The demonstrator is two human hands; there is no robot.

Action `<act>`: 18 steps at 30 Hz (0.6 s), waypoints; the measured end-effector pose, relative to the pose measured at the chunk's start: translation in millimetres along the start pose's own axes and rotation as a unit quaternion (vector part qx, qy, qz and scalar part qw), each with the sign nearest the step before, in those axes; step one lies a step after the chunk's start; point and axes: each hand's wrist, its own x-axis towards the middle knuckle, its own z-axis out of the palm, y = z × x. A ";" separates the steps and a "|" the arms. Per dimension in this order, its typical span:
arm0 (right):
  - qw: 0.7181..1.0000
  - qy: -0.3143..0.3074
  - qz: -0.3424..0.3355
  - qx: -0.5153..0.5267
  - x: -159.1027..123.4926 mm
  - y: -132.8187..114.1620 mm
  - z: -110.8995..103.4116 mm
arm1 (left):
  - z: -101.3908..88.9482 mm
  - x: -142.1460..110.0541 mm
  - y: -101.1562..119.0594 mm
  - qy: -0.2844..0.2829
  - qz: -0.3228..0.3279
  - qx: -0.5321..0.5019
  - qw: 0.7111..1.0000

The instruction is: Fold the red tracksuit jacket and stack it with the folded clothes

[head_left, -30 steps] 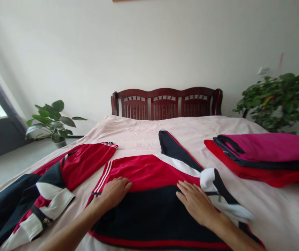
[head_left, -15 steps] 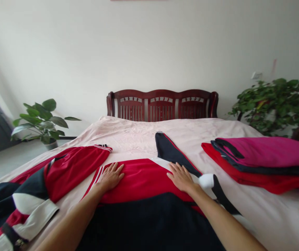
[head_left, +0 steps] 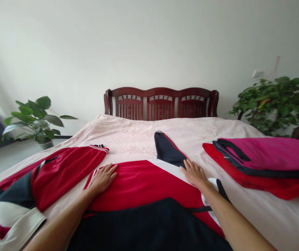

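A red, white and navy jacket (head_left: 144, 177) lies spread on the bed, with a navy sleeve (head_left: 166, 148) pointing toward the headboard. My left hand (head_left: 104, 177) rests flat on its white-striped left edge, fingers stretched out. Over the white band near the base of that sleeve, my right hand (head_left: 194, 172) lies flat with fingers slightly spread. Neither hand grips the cloth. Navy fabric (head_left: 152, 226) fills the near foreground; whether it belongs to the jacket I cannot tell.
To the left lies another red, navy and white garment (head_left: 68, 170), loosely laid. A folded stack topped by a magenta garment (head_left: 277, 151) sits on the right. Behind the pink bedsheet (head_left: 131, 139) rises a dark wooden headboard (head_left: 161, 103). Potted plants (head_left: 38, 118) flank the bed.
My right hand has slid to the right, from the red cloth onto the white band. My left hand has shifted slightly left. The view has moved a little.
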 end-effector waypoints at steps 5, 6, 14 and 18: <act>0.999 0.018 0.034 0.027 13.0 -0.9 -5.3 | -5.3 3.5 9.4 0.008 -0.019 0.041 0.999; 0.998 0.020 0.044 0.035 16.6 -2.3 -8.2 | -7.2 3.6 11.2 0.005 -0.021 0.045 0.999; 0.980 -0.005 0.144 0.134 62.9 -16.2 -41.1 | -18.3 13.1 8.4 -0.012 -0.020 -0.008 1.000; 0.964 -0.021 0.161 0.209 76.1 -14.0 -43.2 | -26.7 28.6 -2.9 -0.031 -0.046 -0.025 0.998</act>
